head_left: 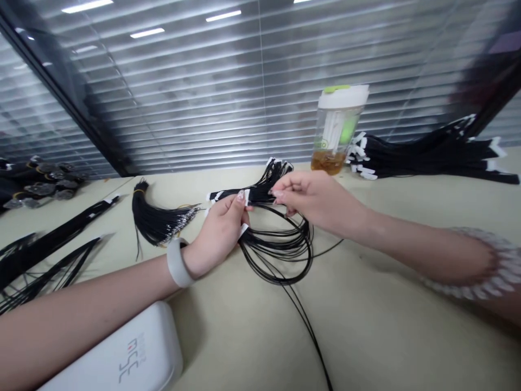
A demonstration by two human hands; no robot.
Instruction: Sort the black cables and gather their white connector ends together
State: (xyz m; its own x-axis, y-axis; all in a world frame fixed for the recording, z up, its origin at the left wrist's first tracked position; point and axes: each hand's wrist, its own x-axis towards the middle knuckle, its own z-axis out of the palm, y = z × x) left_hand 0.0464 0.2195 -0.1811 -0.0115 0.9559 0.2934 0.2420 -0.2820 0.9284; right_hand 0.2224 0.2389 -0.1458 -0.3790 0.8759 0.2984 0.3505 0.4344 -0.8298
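My left hand [215, 236] pinches a loose bunch of thin black cords [277, 252] near their white-tagged ends, between thumb and fingers. My right hand [313, 198] reaches in from the right, and its fingertips close on the same cords just beyond the left hand. The cords spread into wide loops below my hands, and a few long strands trail toward the front of the table [366, 326]. Another bundle of black cords [157, 220], bound with a yellow band, lies just beyond my left wrist.
A clear bottle [336, 130] with a white lid holds amber liquid at the back. Behind it to the right lies a large white-tagged black bundle [431, 155]. More black bundles [40, 252] and dark coiled pieces [44, 182] lie left. A white case [130, 353] sits front left.
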